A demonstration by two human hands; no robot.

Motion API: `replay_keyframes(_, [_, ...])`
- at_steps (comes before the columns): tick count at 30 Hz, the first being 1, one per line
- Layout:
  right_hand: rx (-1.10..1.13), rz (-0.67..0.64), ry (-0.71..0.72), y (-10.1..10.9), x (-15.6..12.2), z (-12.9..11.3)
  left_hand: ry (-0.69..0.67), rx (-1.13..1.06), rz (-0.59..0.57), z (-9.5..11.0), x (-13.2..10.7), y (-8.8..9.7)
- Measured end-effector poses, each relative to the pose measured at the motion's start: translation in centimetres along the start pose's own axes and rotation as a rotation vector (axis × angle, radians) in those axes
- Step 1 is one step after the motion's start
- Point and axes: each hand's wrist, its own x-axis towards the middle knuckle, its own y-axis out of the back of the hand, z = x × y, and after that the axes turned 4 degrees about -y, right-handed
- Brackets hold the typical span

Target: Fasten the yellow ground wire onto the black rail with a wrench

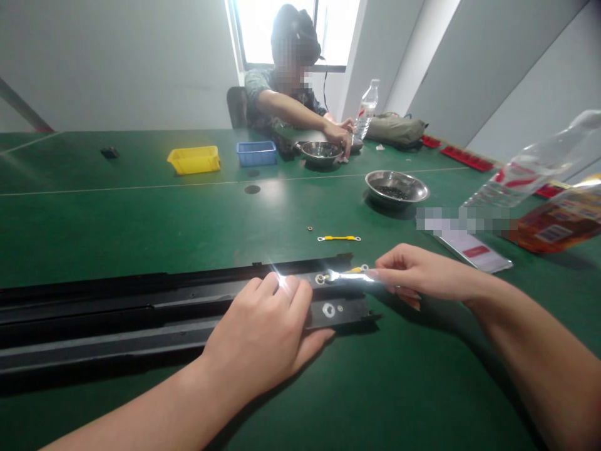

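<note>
My left hand (pixel 267 326) is closed over the black metal rails (pixel 178 291), fingers across the top and thumb along the near side. Between thumb and fingers, my right hand (pixel 417 272) pinches a shiny wrench (pixel 350 276). Its head is right beside a nut (pixel 320 279) on the far rail; whether it grips the nut I cannot tell. A yellow wire (pixel 357 270) with a ring terminal shows partly behind the wrench. The near rail has a bare ringed hole (pixel 328 310) by its end. Beyond the rails lie a second yellow wire (pixel 339 238) and a loose nut (pixel 310 228).
A steel bowl (pixel 397 188) of small dark parts stands beyond my right hand. At right are a phone-like flat item (pixel 474 247) and two bottles. Farther back are a yellow bin (pixel 194 160), a blue bin (pixel 256 154) and a person reaching to another bowl (pixel 320 153).
</note>
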Motion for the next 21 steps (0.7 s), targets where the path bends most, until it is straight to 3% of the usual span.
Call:
replay_keyframes(11, [-0.021,0.418,0.171,-0.8,0.6,-0.5,-0.006,0.01,0.011,0.0,0.1,0.0])
replay_keyframes(21, [0.027,0.484,0.289,-2.1,1.6,-0.5,-0.004,0.01,0.007,0.0,0.0,-0.1])
